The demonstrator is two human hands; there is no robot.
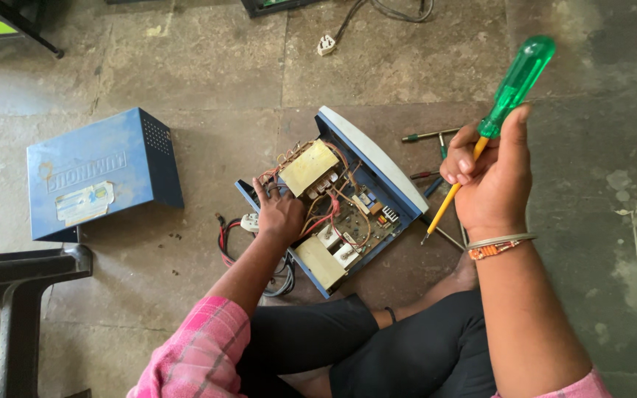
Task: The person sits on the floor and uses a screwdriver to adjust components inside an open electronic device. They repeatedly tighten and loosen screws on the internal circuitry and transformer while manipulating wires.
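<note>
Holding screwdriver [506, 99]; pale label [85, 203] on blue cover [105, 173].

Scene lit evenly by soft, diffuse daylight; no glare noted. Only faint shadows are cast on the concrete floor [208, 66] beside objects. Focus is held sharp throughout. Slight wide-angle stretching is seen towards the frame corners

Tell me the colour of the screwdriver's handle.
Translucent green handle on the screwdriver, shown in the head view.

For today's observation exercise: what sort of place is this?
Probably an informal repair workshop: work is done on a bare stone floor, with an opened electrical unit, its blue cover and spare screwdrivers.
</note>
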